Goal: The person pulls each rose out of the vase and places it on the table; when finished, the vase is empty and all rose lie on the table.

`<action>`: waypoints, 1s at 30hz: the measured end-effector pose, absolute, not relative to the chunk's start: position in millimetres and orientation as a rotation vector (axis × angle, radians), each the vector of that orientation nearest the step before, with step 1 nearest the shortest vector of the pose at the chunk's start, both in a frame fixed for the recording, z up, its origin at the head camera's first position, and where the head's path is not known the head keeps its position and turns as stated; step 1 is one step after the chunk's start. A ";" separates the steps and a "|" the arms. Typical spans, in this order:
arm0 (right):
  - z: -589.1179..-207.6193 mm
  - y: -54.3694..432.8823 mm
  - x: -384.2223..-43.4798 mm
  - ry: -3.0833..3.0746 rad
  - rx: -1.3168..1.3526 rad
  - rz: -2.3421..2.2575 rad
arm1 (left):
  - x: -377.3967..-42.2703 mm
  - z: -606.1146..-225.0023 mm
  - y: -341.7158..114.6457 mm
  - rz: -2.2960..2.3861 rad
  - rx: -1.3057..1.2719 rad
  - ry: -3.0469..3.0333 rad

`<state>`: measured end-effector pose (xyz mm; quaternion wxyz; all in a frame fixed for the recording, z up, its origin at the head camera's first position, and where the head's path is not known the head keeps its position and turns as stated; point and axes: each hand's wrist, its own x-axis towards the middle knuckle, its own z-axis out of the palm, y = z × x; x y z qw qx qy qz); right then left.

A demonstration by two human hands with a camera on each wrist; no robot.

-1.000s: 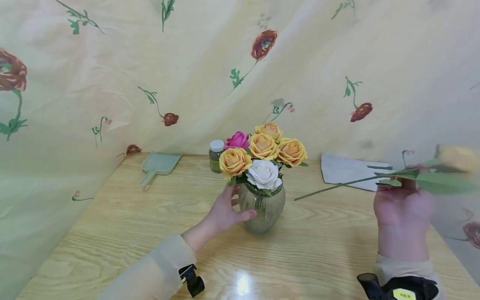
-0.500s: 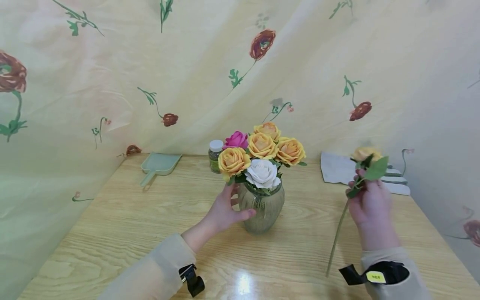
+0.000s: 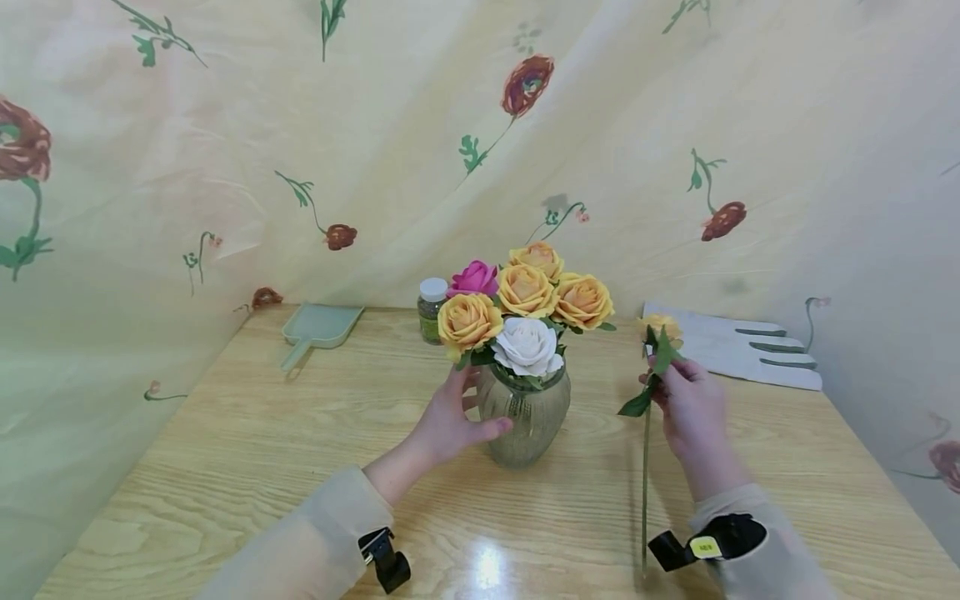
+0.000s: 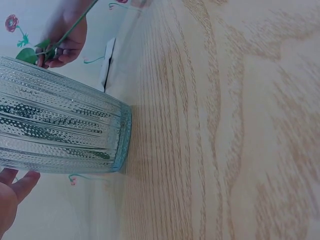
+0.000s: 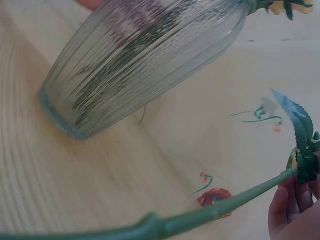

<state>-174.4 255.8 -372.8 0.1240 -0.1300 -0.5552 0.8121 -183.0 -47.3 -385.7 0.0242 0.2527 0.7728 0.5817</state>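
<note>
Yellow, fabric-look, long-stemmed rose [image 3: 663,330], pinched by R hand [image 3: 693,408], is prob. light, best stem-held; L hand [image 3: 448,421] grips clear ribbed-glass vase [image 3: 531,423].

Person's pale beige sleeves [image 3: 315,533] at seven and five o'clock, black wrist straps [image 3: 727,536], small yellow label [image 3: 705,547] on the right

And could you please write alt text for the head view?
A person's left hand holds a ribbed greenish glass vase of yellow, white and magenta roses on a pale wooden table, while the right hand holds a long-stemmed yellow rose to its right.
</note>
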 end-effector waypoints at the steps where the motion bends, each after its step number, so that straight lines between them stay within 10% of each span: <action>1: -375.1 254.4 -175.0 -1.653 -0.369 2.358 | -182.8 -385.5 -47.3 1.796 0.776 2.393; 30: -416.8 211.9 -193.9 -2.461 -0.352 1.589 | -182.2 -386.5 -47.2 1.829 0.752 2.356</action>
